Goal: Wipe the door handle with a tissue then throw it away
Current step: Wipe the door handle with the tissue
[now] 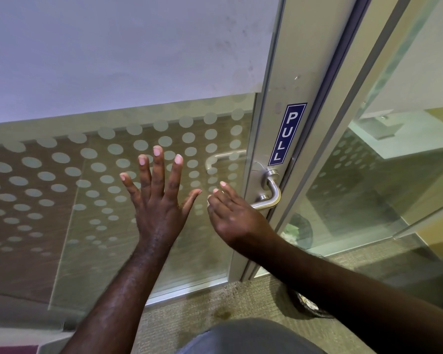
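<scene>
Your right hand is the one close to the handle. Your left hand is farther off, out to the left, in front of the dotted glass.

Look at where the handle sits. It is just to the right of your right fingers. The silver bar runs sideways, level with the floor. Its free end points left, toward you, and goes behind your right hand, so you cannot see the tip. The other end bends up to the round base on the door frame, under the blue PULL sign.

Your right fingers are loose and a little curled. They are not closed on the bar. I cannot tell if the hand touches the bar where it hides it. Your left fingers are spread wide and flat, and hold nothing.

I see no tissue in either hand. So I think the wipe has not begun, or you need a tissue first.

A dark bin shows through the glass, low and to the right of your right hand. Something dark also lies on the floor under your right arm, but it is hard to tell what it is.

When you wipe, go along the bar, left to right, because that is its long way. Your right hand is best for this.
</scene>
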`<action>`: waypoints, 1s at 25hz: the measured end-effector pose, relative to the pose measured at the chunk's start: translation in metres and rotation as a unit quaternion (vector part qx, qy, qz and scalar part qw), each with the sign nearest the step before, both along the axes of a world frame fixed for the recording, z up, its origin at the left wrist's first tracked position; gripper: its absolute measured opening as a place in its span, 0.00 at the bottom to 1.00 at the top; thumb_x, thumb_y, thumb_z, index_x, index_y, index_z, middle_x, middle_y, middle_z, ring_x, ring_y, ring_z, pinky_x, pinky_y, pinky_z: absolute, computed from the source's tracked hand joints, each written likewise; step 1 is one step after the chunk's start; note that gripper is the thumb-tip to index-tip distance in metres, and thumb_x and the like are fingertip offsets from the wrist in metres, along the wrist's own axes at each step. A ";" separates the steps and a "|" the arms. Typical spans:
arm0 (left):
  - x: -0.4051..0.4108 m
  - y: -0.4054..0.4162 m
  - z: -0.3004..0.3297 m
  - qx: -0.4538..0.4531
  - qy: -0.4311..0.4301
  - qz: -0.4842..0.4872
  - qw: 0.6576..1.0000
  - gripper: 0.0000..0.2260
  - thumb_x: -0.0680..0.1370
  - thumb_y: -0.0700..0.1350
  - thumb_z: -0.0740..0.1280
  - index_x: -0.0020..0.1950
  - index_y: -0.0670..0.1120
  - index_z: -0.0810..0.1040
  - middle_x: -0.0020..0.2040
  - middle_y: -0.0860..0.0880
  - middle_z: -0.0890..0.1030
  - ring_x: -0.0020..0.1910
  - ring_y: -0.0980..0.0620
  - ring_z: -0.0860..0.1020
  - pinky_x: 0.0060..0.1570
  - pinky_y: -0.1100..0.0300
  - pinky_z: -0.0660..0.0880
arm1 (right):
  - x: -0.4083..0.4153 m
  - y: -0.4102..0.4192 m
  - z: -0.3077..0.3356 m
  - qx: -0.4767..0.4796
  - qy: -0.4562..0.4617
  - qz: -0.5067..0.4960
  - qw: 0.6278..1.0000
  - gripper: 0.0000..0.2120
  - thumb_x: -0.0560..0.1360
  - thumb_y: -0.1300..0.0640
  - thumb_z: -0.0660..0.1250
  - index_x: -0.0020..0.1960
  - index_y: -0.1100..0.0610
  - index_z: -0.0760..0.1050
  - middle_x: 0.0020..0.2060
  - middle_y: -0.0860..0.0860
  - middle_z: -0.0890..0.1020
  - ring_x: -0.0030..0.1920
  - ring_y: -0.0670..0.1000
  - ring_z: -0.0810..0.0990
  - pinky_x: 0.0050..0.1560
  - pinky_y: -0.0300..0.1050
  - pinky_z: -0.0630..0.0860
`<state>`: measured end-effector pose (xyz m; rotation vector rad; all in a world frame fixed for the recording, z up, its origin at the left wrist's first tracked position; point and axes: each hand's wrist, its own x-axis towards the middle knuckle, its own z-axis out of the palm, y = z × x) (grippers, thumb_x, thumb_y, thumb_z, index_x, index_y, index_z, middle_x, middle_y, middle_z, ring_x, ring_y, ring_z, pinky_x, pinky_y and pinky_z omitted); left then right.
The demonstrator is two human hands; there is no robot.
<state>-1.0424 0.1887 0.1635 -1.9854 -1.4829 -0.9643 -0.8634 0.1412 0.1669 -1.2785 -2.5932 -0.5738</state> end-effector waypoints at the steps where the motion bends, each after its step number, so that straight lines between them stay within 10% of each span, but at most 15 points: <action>1: 0.000 0.001 0.000 0.003 0.001 0.001 1.000 0.49 0.74 0.62 0.71 0.79 0.55 0.37 0.79 0.52 0.33 0.78 0.49 0.35 0.73 0.42 0.33 | 0.007 -0.002 -0.004 0.025 0.026 0.014 0.999 0.12 0.80 0.67 0.58 0.58 0.69 0.76 0.57 0.66 0.80 0.60 0.63 0.79 0.72 0.61 0.63; 10: 0.000 0.002 -0.002 0.017 0.005 0.004 1.000 0.48 0.74 0.62 0.70 0.79 0.55 0.38 0.79 0.52 0.34 0.78 0.49 0.36 0.73 0.41 0.34 | 0.042 -0.016 -0.021 0.110 0.142 0.012 0.984 0.17 0.73 0.67 0.69 0.61 0.66 0.76 0.58 0.60 0.81 0.61 0.57 0.79 0.71 0.60 0.65; 25: 0.000 0.001 -0.003 0.019 0.000 0.000 1.000 0.46 0.75 0.62 0.68 0.79 0.54 0.39 0.79 0.52 0.35 0.78 0.49 0.37 0.73 0.41 0.35 | -0.024 0.001 0.000 0.032 0.140 -0.080 0.986 0.19 0.74 0.65 0.52 0.53 0.68 0.80 0.51 0.64 0.83 0.55 0.60 0.82 0.71 0.56 0.60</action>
